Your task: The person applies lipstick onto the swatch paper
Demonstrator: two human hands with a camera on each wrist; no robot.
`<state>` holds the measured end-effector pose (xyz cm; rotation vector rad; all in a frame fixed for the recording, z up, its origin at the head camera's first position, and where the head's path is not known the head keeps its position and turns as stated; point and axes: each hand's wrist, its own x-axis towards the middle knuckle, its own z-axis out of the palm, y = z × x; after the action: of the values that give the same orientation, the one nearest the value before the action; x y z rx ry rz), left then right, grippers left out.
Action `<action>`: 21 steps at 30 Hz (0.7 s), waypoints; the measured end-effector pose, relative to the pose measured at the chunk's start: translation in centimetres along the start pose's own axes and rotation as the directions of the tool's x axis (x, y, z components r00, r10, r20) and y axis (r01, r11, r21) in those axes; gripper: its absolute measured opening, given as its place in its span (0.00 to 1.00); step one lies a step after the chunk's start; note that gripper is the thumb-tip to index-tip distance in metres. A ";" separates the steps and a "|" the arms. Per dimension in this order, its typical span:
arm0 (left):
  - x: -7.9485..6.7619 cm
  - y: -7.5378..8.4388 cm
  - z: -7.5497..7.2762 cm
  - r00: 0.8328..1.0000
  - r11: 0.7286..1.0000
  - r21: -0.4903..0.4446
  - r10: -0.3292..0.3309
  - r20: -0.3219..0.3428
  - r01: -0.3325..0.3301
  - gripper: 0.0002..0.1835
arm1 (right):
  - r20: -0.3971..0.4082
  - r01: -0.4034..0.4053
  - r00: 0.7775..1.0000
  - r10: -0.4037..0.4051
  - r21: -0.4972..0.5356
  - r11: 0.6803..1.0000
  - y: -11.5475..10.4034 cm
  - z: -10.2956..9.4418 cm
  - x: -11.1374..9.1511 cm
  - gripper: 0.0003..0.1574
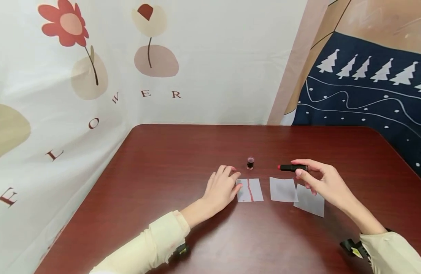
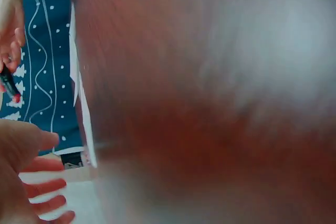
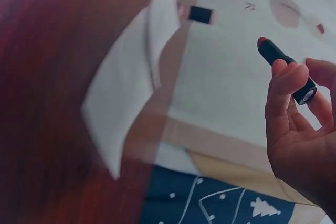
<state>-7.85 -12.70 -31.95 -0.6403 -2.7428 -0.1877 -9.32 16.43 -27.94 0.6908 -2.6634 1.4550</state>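
My right hand [image 1: 324, 182] pinches a black lipstick [image 1: 292, 168] between thumb and fingers, its red tip pointing left, above the table. In the right wrist view the lipstick [image 3: 275, 53] is tilted, red end up. My left hand [image 1: 221, 190] lies at the left edge of a small white paper [image 1: 256, 190] that bears a wavy red line. Its fingers are relaxed and hold nothing; whether the fingertips press the paper I cannot tell. Beyond that paper stands a small lipstick cap [image 1: 250, 163], clear pinkish with a black band.
Two plain white papers lie to the right: a middle one [image 1: 283, 189] and a right one [image 1: 311, 201], partly under my right hand and meeting at their edges. All sit on a glossy reddish-brown table [image 1: 183, 152]. Printed cloth [image 1: 224, 76] hangs behind the far edge.
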 end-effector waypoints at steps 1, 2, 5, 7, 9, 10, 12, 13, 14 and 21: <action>0.4 0.3 0.0 0.999 1.000 0.001 0.026 -0.024 -0.026 0.15 | -0.003 -0.015 1.000 0.015 -0.002 1.000 0.3 -0.3 0.0 0.20; 0.8 0.6 0.0 0.998 0.998 0.002 0.055 -0.037 -0.055 0.14 | -0.010 -0.026 1.000 0.026 -0.017 1.000 0.6 -0.5 0.0 0.19; 2.2 1.8 0.4 0.990 0.991 -0.008 0.136 -0.029 -0.137 0.14 | -0.048 -0.040 0.998 0.035 -0.111 0.993 1.2 -0.6 0.2 0.18; 2.9 2.7 0.9 0.985 0.985 -0.011 0.171 0.012 -0.171 0.15 | -0.060 -0.041 0.998 0.031 -0.173 0.984 1.5 -0.2 0.5 0.18; 3.2 3.2 1.5 0.981 0.982 -0.006 0.187 0.058 -0.187 0.16 | -0.058 -0.051 0.998 0.040 -0.202 0.978 1.8 0.5 0.7 0.18; 3.2 3.4 1.8 0.978 0.981 -0.002 0.193 0.077 -0.193 0.16 | -0.052 -0.059 0.997 0.050 -0.205 0.977 2.0 0.8 0.8 0.18; 3.2 3.7 2.3 0.974 0.980 -0.009 0.200 0.108 -0.200 0.17 | -0.029 -0.080 0.997 0.076 -0.207 0.975 2.3 1.3 0.9 0.16; 3.2 3.8 2.5 0.972 0.979 -0.014 0.204 0.119 -0.204 0.18 | -0.016 -0.089 0.996 0.088 -0.209 0.974 2.4 1.5 0.9 0.15; 3.2 3.9 2.7 0.970 0.977 -0.022 0.211 0.124 -0.210 0.19 | -0.004 -0.093 0.996 0.094 -0.219 0.971 2.6 1.6 0.8 0.14; 4.7 4.9 3.2 0.963 0.975 -0.045 0.224 0.153 -0.219 0.19 | 0.046 0.000 0.999 0.017 -0.338 0.941 3.4 0.6 1.1 0.14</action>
<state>-10.50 -5.79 -33.13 -1.0028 -2.7921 -0.1286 -11.49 17.11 -30.74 0.6892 -2.8495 0.9504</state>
